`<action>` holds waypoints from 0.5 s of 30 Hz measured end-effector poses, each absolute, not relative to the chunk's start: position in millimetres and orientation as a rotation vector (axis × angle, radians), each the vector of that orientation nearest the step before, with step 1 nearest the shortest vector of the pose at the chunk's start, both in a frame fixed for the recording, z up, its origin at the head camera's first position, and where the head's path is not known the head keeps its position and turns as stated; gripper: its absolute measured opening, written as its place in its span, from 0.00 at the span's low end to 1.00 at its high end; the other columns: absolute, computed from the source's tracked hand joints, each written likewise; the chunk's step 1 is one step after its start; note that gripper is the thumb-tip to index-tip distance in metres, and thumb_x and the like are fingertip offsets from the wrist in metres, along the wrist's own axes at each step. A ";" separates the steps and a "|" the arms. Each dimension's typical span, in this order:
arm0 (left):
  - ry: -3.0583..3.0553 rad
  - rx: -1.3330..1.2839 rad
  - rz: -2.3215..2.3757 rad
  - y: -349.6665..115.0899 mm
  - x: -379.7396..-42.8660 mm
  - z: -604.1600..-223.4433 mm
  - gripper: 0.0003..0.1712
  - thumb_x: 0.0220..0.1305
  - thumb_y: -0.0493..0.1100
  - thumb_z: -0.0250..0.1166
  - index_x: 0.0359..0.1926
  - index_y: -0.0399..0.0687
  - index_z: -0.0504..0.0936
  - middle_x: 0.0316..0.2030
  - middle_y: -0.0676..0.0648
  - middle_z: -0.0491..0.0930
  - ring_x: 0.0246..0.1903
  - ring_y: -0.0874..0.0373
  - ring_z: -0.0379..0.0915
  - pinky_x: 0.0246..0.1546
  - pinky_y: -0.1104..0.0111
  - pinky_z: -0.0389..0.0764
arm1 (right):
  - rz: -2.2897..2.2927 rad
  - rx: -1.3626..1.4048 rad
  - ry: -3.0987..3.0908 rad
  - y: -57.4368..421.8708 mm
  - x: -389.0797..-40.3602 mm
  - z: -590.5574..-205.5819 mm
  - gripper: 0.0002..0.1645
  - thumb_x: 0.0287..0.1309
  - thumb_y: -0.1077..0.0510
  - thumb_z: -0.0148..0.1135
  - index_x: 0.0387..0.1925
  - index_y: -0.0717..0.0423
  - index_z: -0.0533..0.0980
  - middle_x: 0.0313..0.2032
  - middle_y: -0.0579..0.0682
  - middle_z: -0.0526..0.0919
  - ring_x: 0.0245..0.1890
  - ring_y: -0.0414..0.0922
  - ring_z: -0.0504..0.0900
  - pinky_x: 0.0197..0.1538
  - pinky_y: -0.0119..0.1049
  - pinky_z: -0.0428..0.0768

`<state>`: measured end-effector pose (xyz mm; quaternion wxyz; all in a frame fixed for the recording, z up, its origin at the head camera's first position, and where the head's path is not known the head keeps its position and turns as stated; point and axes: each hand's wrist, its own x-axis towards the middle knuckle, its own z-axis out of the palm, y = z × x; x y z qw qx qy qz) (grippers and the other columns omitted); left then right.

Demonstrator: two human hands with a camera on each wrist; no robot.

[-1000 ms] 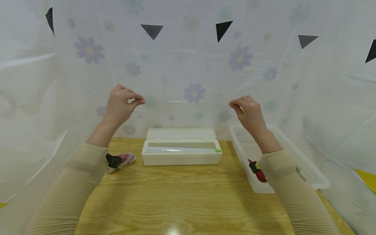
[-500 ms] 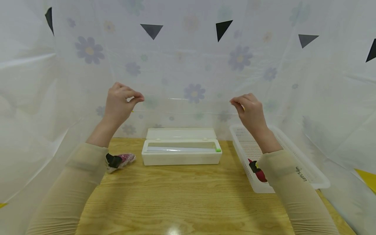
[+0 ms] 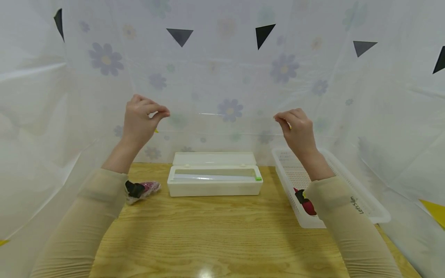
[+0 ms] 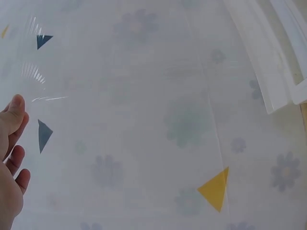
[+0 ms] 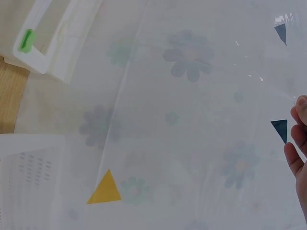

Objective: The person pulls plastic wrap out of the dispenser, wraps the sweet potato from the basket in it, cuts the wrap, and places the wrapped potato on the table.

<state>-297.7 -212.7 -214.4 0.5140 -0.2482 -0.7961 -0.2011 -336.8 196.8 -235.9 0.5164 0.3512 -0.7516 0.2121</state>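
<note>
Both hands are raised above the table, level with each other, with a stretch of clear cling film (image 3: 209,114) between them that shows mainly as bright glints. My left hand (image 3: 140,117) pinches its left end between thumb and fingertips; creases in the film (image 4: 50,98) fan out by that thumb in the left wrist view. The right end is pinched by my right hand (image 3: 297,127). Below and between the hands stands a white cling film dispenser (image 3: 214,189), its lid (image 3: 214,158) tipped back and a green slide cutter (image 3: 258,178) at its right end.
At left on the wooden table (image 3: 215,235) lies a dark and pink item (image 3: 147,188) in clear plastic. A white perforated basket (image 3: 379,216) stands at right, holding a red and black item (image 3: 307,206) partly behind the right sleeve. A flowered plastic curtain (image 3: 194,77) hangs behind.
Both hands have risen a little and drawn slightly farther apart, the film's glint rising with them. The dispenser, basket and wrapped item stay in place.
</note>
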 end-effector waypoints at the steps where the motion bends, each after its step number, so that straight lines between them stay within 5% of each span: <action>1: -1.913 -0.594 -0.484 -212.7 -297.9 -214.1 0.10 0.50 0.41 0.70 0.29 0.36 0.87 0.27 0.38 0.83 0.33 0.42 0.66 0.43 0.51 0.64 | 0.509 0.842 -1.802 196.7 -336.9 -235.6 0.06 0.56 0.64 0.64 0.33 0.65 0.82 0.29 0.59 0.82 0.32 0.54 0.77 0.35 0.42 0.75; 15: -1.925 -0.581 -0.495 -210.8 -295.3 -208.5 0.09 0.51 0.41 0.70 0.30 0.37 0.87 0.28 0.38 0.84 0.34 0.43 0.65 0.41 0.51 0.61 | 0.486 0.818 -1.784 196.3 -335.2 -231.6 0.05 0.55 0.65 0.64 0.32 0.64 0.82 0.30 0.58 0.83 0.33 0.54 0.76 0.33 0.42 0.76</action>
